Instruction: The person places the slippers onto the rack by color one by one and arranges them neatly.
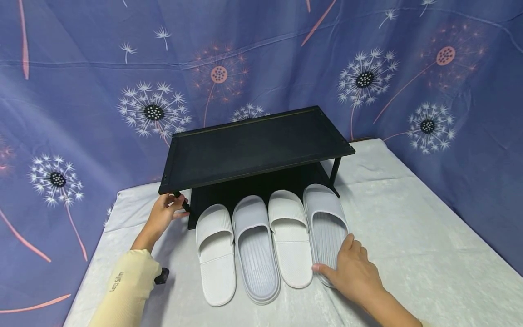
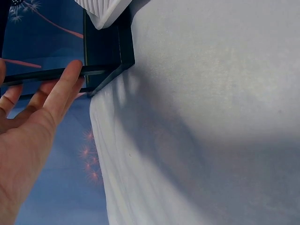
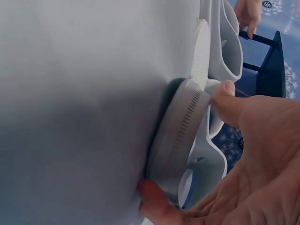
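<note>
A low black two-tier shoe rack stands at the back. My left hand holds its left front upright, with fingers against the dark bar in the left wrist view. Before the rack lie a white slipper, a grey slipper, another white slipper and a rightmost grey slipper, side by side, toes toward the rack. My right hand grips the rightmost grey slipper near its heel, thumb on the left side and fingers on the right. The slipper's ribbed sole edge shows in the right wrist view.
A pale cloth covers the table. Behind it hangs a blue curtain with dandelion prints, close to the rack's back. The rack's lower shelf sits under the top board, behind the slipper toes.
</note>
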`<state>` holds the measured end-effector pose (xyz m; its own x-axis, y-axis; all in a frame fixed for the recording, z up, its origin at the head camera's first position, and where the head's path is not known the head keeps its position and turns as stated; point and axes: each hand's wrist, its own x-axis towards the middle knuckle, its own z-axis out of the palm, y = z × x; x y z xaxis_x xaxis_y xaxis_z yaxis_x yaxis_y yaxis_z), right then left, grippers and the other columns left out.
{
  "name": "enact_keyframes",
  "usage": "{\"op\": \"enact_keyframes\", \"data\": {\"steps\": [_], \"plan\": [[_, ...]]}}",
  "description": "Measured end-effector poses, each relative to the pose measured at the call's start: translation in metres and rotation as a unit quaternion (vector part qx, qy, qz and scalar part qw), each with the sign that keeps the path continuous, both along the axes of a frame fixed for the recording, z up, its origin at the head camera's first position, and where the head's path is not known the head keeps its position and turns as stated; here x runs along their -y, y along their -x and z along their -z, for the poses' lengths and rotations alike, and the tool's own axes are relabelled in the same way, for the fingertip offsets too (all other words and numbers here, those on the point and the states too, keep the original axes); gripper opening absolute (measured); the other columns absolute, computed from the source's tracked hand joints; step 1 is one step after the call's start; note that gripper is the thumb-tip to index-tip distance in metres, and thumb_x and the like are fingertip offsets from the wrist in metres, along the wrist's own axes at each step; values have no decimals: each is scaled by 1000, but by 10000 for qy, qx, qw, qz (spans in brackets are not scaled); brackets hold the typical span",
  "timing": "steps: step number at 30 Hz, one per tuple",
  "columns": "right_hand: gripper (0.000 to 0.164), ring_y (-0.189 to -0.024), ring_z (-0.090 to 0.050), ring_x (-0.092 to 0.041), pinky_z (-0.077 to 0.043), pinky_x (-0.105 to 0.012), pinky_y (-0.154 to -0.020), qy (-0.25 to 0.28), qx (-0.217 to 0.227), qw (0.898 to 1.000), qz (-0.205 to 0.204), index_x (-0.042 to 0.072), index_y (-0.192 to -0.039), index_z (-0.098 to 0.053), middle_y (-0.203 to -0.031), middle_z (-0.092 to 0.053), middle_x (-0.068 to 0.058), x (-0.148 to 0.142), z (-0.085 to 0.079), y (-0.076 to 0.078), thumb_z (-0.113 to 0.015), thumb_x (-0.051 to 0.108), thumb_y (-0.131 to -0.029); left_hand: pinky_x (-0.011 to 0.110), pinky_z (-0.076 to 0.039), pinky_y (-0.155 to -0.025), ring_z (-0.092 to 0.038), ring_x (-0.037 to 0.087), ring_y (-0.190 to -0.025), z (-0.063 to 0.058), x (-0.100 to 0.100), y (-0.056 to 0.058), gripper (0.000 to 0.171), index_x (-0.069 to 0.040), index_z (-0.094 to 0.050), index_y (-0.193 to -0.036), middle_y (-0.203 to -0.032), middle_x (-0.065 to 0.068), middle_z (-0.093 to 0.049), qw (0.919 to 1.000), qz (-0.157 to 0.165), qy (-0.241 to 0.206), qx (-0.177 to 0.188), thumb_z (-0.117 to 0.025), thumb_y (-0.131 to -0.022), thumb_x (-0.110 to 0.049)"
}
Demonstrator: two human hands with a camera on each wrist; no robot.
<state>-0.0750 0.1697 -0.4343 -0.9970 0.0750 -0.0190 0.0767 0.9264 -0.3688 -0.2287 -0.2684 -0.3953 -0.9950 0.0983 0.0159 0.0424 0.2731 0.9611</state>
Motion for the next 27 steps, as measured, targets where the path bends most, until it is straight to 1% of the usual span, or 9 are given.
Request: {"op": "enact_keyframes", "data": {"steps": [3, 4, 10, 16, 18, 22, 25, 27], "plan": [[127, -103, -49, -52, -53, -58, -56, 12, -83, 10000, -29, -29, -130, -20, -114, -42, -45, 1, 3, -1, -74, 68, -67, 58, -54, -88, -52, 46, -101, -1, 0, 0, 34, -1, -35, -131, -116, 32, -41, 10000, 17, 11, 0, -49, -102, -13], [129, -104, -49, -52, -53, -58, -56, 12, -91, 9999, -44, -29, -130, -20, -115, -42, -46, 1, 4, -1, -74, 69, -67, 57, -55, -87, -52, 46, -101, -1, 0, 0, 34, -1, -35, -130, -116, 32, -41, 10000, 18, 8, 3, -49, -102, -13], [134, -113, -42, -59, -53, -64, -65, -34, 2, 9999, -135, -31, -132, -16, -123, -35, -51, 2, 5, -1, -71, 72, -67, 53, -57, -85, -50, 48, -103, 0, 0, 0, 24, -8, -39, -124, -115, 31, -41, 10000, 7, -21, 30, -49, -102, -12], [126, -112, -42, -60, -54, -65, -68, -38, -51, 9999, -131, -33, -131, -17, -122, -35, -52, 4, 6, 1, -74, 64, -72, 59, -53, -88, -51, 47, -103, 0, 0, 1, 27, -8, -38, -126, -115, 31, -41, 10000, 4, -17, 38, -49, -102, -14], [123, -113, -41, -61, -53, -66, -71, 26, 47, 9999, -101, -33, -131, -16, -123, -34, -52, 3, 5, 2, -74, 60, -74, 60, -53, -88, -51, 48, -103, 0, 0, 1, 29, -8, -38, -128, -115, 31, -41, 10000, 2, -7, 34, -49, -102, -15], [120, -117, -38, -60, -50, -68, -76, 183, 391, 9991, -5, -31, -133, -14, -126, -33, -51, -1, 0, 4, -73, 57, -76, 59, -53, -88, -51, 48, -103, 0, 0, 1, 30, -7, -38, -128, -115, 31, -41, 10000, 5, 2, 46, -49, -102, -15], [120, -119, -37, -60, -49, -69, -78, 301, 572, 9979, 67, -30, -134, -13, -127, -33, -50, -5, -3, 6, -75, 55, -75, 59, -54, -88, -51, 48, -103, 0, 0, 0, 31, -7, -37, -129, -115, 31, -41, 10000, 10, 8, 50, -49, -102, -15], [120, -119, -36, -60, -48, -69, -78, 376, 616, 9973, 94, -29, -134, -13, -127, -33, -50, -9, -4, 7, -76, 53, -74, 58, -54, -88, -51, 48, -103, -1, -1, 0, 32, -6, -36, -130, -115, 31, -41, 10000, 6, 29, 49, -49, -102, -15]]}}
